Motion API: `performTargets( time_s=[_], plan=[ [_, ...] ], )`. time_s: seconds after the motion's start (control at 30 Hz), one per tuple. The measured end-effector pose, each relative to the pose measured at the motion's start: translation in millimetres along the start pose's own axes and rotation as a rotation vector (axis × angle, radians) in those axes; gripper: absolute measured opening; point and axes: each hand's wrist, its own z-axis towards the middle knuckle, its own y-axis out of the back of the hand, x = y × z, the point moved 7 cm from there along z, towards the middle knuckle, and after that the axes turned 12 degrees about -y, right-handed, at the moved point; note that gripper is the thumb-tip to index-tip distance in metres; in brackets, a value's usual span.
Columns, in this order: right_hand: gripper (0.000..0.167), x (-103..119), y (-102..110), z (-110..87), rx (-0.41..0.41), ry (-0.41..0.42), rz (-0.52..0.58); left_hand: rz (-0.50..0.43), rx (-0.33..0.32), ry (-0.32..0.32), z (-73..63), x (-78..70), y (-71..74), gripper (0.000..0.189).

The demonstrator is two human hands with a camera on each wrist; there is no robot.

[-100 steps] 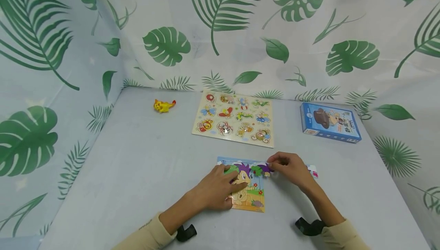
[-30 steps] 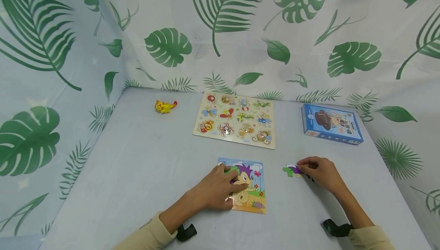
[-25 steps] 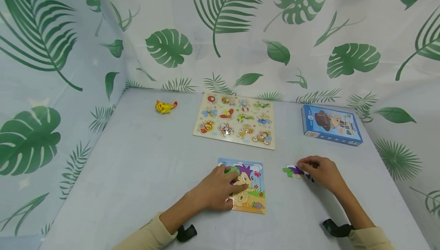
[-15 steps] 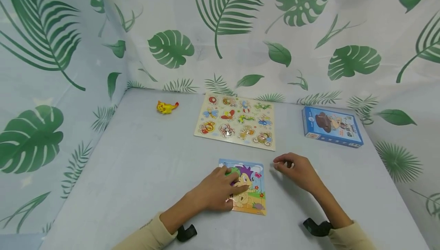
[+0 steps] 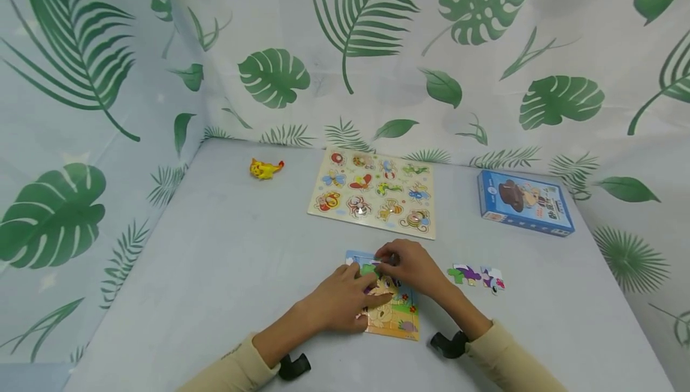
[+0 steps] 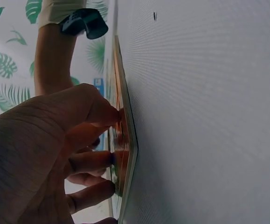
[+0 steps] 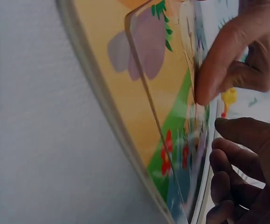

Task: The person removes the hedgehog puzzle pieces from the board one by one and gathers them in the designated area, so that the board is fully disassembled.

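A small jigsaw puzzle [image 5: 405, 314] in a flat tray, with a purple-haired cartoon animal, lies at the front of the table. My left hand [image 5: 339, 299] rests on its left half with the fingers spread, fingertips on the picture. The left wrist view shows the thumb [image 6: 109, 114] pressing near the tray's edge. My right hand [image 5: 412, 263] is over the puzzle's upper part, fingers bent, close to the left fingertips. In the right wrist view a gap shows between its thumb [image 7: 232, 130] and fingers. To the right lie a green-and-purple jigsaw piece [image 5: 465, 274] and a white-and-purple one [image 5: 493, 278].
Behind the puzzle lies a wooden insect board [image 5: 372, 191]. A blue box [image 5: 525, 202] stands at the back right and a yellow toy cat [image 5: 265, 169] at the back left. Leaf-patterned cloth [image 5: 377, 50] hangs around the table.
My right hand carried the green-and-purple jigsaw piece from the puzzle's upper right to the right, let go of it beside the other piece, then came back left over the puzzle. My left hand stayed.
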Motion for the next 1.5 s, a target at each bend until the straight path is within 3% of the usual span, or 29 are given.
performTargets(
  time_s=[0.23,0.6,1.07,1.23,1.5],
  plan=[
    [0.012,4.8,-9.5,9.5,-0.038,-0.031,-0.05,-0.002,0.011,0.003,0.6,-0.5,0.4,0.058],
    [0.012,11.4,-7.9,12.9,-0.113,-0.043,-0.162,0.023,0.043,0.012,0.0,0.3,-0.1,0.058],
    [0.015,27.3,-11.2,5.6,-0.17,0.079,-0.324,0.079,0.069,0.008,0.3,-1.6,1.0,0.056],
    [0.012,28.8,-11.2,4.1,-0.192,0.114,-0.326,0.085,0.064,0.013,0.4,-1.4,1.5,0.056],
    [0.01,15.8,-14.1,9.3,-0.126,0.0,-0.155,0.092,0.078,0.023,0.0,-2.9,0.8,0.056]
  ],
)
